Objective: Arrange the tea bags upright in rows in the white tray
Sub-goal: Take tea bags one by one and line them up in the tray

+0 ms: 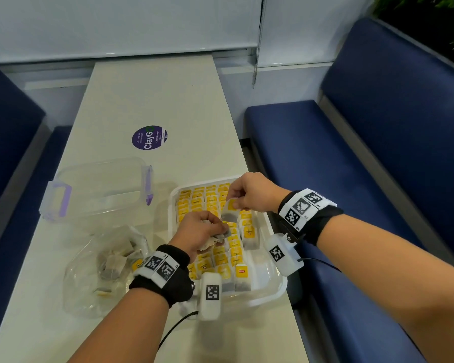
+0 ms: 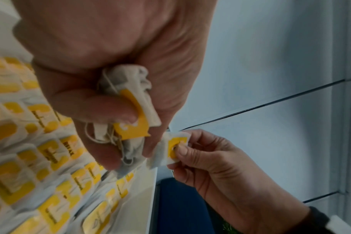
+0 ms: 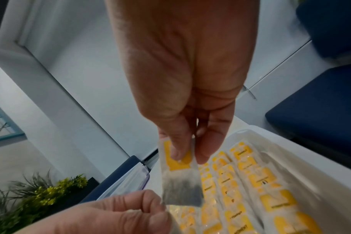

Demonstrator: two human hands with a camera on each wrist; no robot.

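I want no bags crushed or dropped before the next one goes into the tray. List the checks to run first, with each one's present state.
1. Single paper tea bag with yellow tag pinched at its top by the right hand: ok.
2. That bag hangs freely over the white plastic tray: ok.
3. Left hand free to help: not ok, it grips a crumpled bunch of tea bags.
4. Bunch's strings untangled: cannot tell.
5. Rows of upright bags tidy: ok.
6. Open slot in the tray: ok, space shows along the right side.
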